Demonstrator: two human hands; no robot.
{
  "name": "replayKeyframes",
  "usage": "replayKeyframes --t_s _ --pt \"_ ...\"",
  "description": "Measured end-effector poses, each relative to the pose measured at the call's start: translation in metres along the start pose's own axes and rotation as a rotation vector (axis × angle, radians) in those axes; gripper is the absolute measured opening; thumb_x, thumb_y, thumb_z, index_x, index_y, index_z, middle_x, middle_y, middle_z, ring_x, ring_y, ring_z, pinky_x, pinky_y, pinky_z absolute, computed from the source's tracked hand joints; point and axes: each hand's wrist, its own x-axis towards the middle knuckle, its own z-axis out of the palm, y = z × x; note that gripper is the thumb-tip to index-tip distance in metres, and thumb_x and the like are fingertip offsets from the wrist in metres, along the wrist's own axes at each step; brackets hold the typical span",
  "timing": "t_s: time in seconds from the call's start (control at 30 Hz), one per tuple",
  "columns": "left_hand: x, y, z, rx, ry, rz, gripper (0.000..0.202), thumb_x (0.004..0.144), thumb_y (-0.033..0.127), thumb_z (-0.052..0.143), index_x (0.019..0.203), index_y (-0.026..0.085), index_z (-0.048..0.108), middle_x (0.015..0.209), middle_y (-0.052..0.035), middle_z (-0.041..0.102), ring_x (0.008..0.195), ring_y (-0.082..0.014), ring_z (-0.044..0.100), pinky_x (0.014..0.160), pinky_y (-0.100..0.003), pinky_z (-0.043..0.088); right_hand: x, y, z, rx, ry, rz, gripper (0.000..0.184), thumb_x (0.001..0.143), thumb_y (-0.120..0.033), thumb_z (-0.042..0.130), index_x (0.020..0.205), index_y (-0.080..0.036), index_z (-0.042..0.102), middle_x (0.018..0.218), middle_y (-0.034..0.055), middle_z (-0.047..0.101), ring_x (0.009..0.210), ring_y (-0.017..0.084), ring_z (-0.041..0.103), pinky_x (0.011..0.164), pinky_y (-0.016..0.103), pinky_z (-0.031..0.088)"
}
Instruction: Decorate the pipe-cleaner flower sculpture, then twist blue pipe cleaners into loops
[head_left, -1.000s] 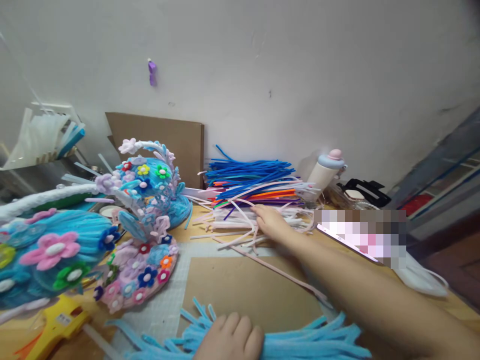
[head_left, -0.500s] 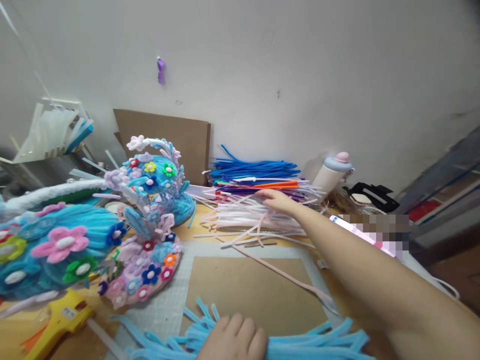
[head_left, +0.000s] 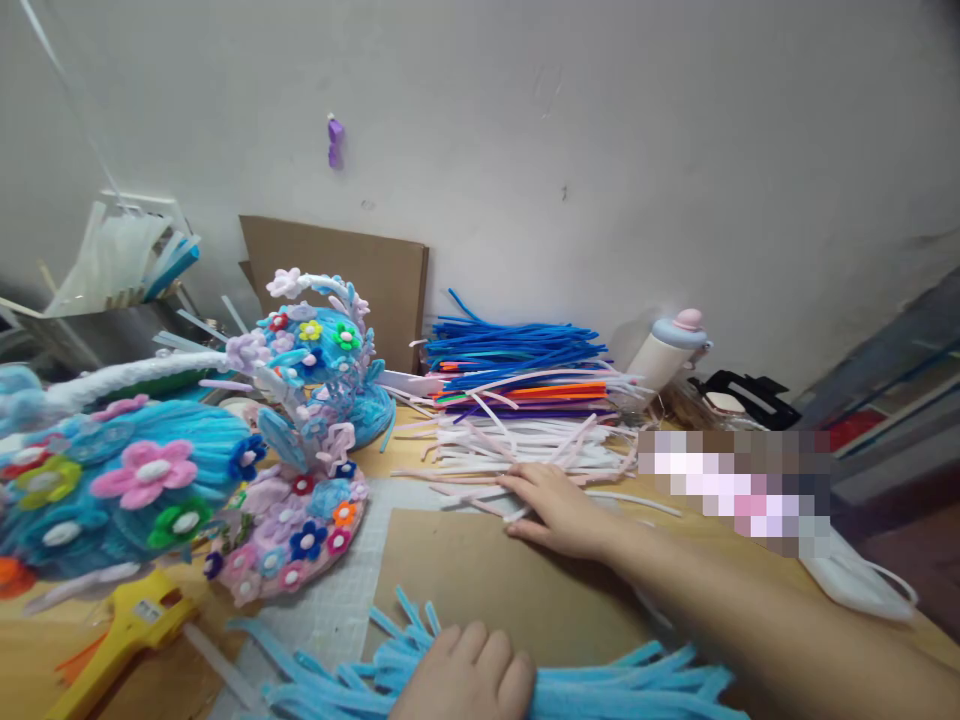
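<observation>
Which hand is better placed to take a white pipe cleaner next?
Probably the right hand: it's beside the white pipe cleaners, while the left hand holds light-blue pipe cleaners farther away.

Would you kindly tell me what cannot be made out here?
In the head view:
Right hand: its back hides the palm and any grip.
Left hand: wrist cut off by the bottom edge.
Light-blue stems: middle hidden by the left hand.
Pixelated patch: mosaic hides what lies beneath.
Flowered blue piece: cut off by the left edge.
</observation>
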Motion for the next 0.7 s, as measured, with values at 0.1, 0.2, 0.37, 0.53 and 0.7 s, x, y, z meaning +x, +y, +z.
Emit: replayKeyframes --t_s 0.1,0.2,0.37,0.53,0.7 --pt "0.0 0.0 0.001 0.0 0.005 -0.003 0.01 0.083 0.022 0.057 0.079 0.022 0.047 0.064 0.0048 0.053 0.055 -0.0163 0.046 0.051 -0.031 0.023 0.001 -0.004 0.003 0.005 0.027 -0.049 0.035 0.09 -0.022 0.04 0.124 -0.025 0.052 0.115 0.0083 0.058 0.105 0.022 0.05 0.088 0.036 0.038" --pt "0.0 0.0 0.002 -0.005 -0.009 -0.005 0.014 0.079 0.024 0.061 0.079 0.022 0.048 0.065 0.0049 0.054 0.056 -0.0163 0.047 0.051 -0.031 0.023 0.007 0.002 0.007 0.003 0.049 -0.127 0.037 0.09 -0.016 0.037 0.121 -0.026 0.055 0.106 0.0061 0.062 0.096 0.019 0.054 0.084 0.032 0.04" --pt "-0.002 -0.001 0.004 0.002 -0.014 0.003 0.015 0.078 0.025 0.063 0.079 0.022 0.048 0.064 0.0051 0.054 0.055 -0.0163 0.047 0.05 -0.031 0.022 0.023 0.026 0.011 -0.068 0.149 -0.1 0.033 0.083 -0.011 0.043 0.109 -0.021 0.062 0.103 0.0085 0.062 0.095 0.02 0.055 0.081 0.031 0.041" --pt "-0.003 0.0 0.006 0.012 0.022 0.01 0.013 0.081 0.023 0.059 0.078 0.021 0.047 0.064 0.0049 0.053 0.055 -0.0159 0.046 0.05 -0.031 0.021 0.028 0.028 -0.005 -0.084 0.212 -0.085 0.031 0.071 -0.009 0.046 0.095 -0.018 0.064 0.09 0.0072 0.063 0.085 0.02 0.054 0.078 0.032 0.041" --pt "-0.003 0.0 0.008 0.012 0.035 0.012 0.011 0.084 0.022 0.054 0.077 0.021 0.045 0.062 0.0049 0.051 0.053 -0.0151 0.045 0.05 -0.03 0.02 0.044 0.032 -0.034 -0.157 0.587 0.068 0.028 0.072 -0.012 0.041 0.09 -0.019 0.062 0.089 0.008 0.061 0.087 0.022 0.053 0.081 0.035 0.041"
